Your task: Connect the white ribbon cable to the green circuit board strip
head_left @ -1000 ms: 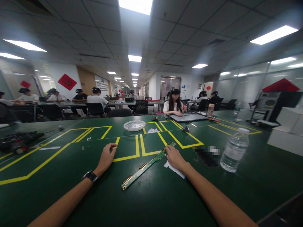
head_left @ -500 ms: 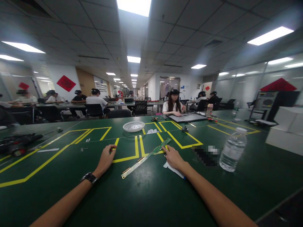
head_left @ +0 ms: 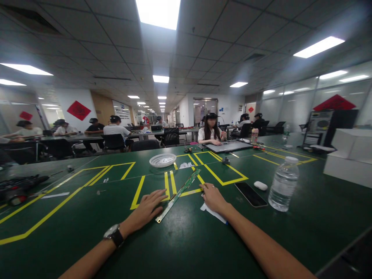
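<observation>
A long, narrow green circuit board (head_left: 183, 190) lies slantwise on the green table, its metal-edged near end pointing toward me. My left hand (head_left: 148, 208), with a watch on the wrist, is open. Its outstretched fingers reach the left edge of the board's near half; whether they press on it I cannot tell. To the right of the board my right hand (head_left: 214, 198) rests low over the table, fingers loosely bent and nothing visible in them. Partly under that hand is a crumpled white sheet (head_left: 213, 214) with a blue edge.
Beyond the board stand a white plastic basket (head_left: 162, 166) and white scraps (head_left: 186, 165). At right are a phone (head_left: 250, 194), a white earbud case (head_left: 260, 186), a water bottle (head_left: 283, 188) and white boxes (head_left: 348, 155). A power drill (head_left: 21, 186) lies left. A person (head_left: 211, 133) sits opposite.
My left hand has come rightward to the board and its fingers have straightened. My right hand has drawn off the board's far end. The board has shifted slightly.
</observation>
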The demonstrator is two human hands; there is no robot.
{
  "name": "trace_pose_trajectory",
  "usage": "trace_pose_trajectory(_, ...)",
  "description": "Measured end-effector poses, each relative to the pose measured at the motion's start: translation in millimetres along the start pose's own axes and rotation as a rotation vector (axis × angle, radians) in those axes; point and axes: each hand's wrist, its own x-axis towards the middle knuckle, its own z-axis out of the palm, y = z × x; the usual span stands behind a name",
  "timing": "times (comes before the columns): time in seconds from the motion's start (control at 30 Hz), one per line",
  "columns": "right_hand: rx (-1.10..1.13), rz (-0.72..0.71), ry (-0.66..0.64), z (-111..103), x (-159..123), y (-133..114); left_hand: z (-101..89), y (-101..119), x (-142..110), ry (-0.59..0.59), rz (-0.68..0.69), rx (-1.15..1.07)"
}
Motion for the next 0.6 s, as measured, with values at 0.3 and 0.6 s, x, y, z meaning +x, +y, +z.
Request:
trace_pose_trajectory(0.3, 0.004, 0.000, 0.000, -1.0, 0.2, -0.2, -13.2, 31.0, -2.7, -0.078, 0.071, -0.205)
trace_pose_trajectory(0.6, 0.026, 0.007, -0.014, -5.7, -2.1, -2.3, -5.6, 58.4, 1.3, -0.141, 0.104, -0.129)
